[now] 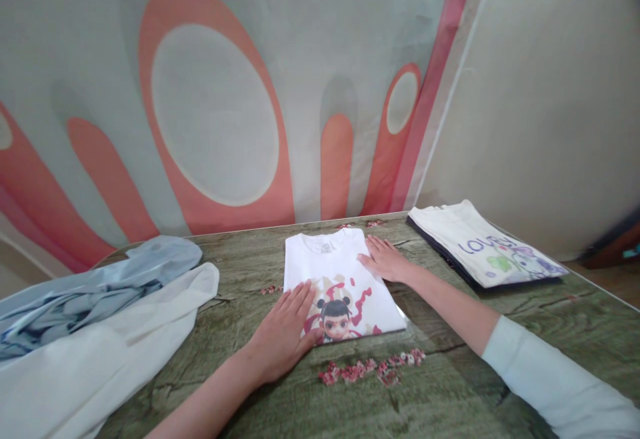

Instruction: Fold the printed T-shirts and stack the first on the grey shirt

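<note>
A white T-shirt (pixel 345 262) lies folded into a neat rectangle on the table, its neckline toward the far side and a printed cartoon figure with red ribbons on its front. Flat on the shirt's left lower part rests my left hand (pixel 283 332), fingers stretched out and pointing away from me. My right hand (pixel 387 260) lies along the shirt's upper right edge, fingers extended, the thumb touching the cloth. Neither hand grips anything.
Loose pale blue and white garments (pixel 125 319) are heaped on the left of the table. A stack of folded clothes (pixel 480 239), a lettered white one on top, sits at the back right. The wood-patterned table (pixel 440 385) meets a printed backdrop (pixel 310 59) behind.
</note>
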Tool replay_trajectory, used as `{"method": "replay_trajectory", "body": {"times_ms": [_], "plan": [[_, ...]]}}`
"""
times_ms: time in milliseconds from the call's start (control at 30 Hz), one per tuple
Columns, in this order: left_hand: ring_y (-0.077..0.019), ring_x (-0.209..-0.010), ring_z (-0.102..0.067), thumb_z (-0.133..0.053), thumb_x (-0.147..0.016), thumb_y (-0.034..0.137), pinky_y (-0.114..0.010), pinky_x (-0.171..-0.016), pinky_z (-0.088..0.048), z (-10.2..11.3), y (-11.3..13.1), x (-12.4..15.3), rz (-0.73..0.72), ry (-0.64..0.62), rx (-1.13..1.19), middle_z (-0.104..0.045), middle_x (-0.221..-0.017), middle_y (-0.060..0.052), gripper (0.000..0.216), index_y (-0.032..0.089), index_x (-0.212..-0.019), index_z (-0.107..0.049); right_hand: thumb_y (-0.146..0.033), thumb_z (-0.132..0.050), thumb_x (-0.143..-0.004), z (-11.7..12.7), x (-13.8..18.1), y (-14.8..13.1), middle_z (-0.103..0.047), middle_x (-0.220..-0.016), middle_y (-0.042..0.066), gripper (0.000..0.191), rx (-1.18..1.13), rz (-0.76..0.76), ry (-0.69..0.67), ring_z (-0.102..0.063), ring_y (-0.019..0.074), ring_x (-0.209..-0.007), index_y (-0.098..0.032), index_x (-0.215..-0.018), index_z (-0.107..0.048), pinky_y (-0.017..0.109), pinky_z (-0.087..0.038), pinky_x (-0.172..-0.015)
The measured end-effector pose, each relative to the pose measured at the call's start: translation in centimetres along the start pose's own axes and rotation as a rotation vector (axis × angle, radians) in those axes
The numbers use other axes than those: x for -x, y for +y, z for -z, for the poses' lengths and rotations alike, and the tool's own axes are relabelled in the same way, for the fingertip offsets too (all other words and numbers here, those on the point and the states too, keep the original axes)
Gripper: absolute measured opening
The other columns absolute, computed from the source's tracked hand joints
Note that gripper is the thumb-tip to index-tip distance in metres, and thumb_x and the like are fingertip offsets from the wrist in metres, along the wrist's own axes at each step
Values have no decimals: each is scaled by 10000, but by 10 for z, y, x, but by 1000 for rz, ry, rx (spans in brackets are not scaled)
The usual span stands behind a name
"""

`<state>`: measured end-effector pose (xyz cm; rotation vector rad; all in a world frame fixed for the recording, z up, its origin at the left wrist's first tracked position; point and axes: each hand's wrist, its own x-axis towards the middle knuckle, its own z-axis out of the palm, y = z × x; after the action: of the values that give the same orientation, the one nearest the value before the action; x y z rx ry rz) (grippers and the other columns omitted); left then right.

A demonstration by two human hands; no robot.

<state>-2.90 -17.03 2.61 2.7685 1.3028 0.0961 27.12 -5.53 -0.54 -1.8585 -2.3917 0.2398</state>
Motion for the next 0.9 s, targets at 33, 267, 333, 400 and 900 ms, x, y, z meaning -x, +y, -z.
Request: {"method": "replay_trajectory", "body": {"times_ms": [33,267,333,400,900], "plan": [[-228,-1367,-125,-240,-915,559,-398,-1098,-175,0,0,0,-2,-4,-1,-133,-1490,-84,661,164,-1438,-160,-637,-115,-861,1,-4,1,-148,-1488,139,810,9,-12,10,-108,258,-1367,-62,-1425,-198,440,-110,-1102],[-218,-1369,-112,-231,-915,561,-400,-1102,-161,-2,-1,0,0,-13,-5,-118,-1493,-80,665,162,-1440,-145,-629,-96,-864,-1,-30,-22,-120,-1500,98,794,21,138,25,-80,224,-1373,-84,-1435,-173,393,-90,-1109],[-218,-1370,-108,-228,-914,563,-398,-1102,-160,-3,-1,0,2,-14,-3,-116,-1494,-75,665,169,-1442,-135,-631,-96,-861,-3,-39,-19,-103,-1504,79,786,16,97,15,-78,216,-1374,-103,-1440,-160,387,-89,-1108],[-219,-1370,-105,-227,-910,570,-396,-1102,-158,-2,-1,1,2,-17,-1,-119,-1494,-71,668,176,-1441,-137,-626,-82,-864,-4,-48,-12,-86,-1507,72,777,6,30,9,-81,210,-1373,-112,-1444,-142,389,-95,-1106],[-194,-1374,-88,-210,-928,540,-391,-1106,-103,8,19,8,-92,-9,-19,-116,-1503,-31,604,226,-1439,-136,-561,-170,-909,3,93,-52,-158,-1495,76,675,-69,340,-4,-121,193,-1368,-146,-1441,-176,389,-130,-1116]]}}
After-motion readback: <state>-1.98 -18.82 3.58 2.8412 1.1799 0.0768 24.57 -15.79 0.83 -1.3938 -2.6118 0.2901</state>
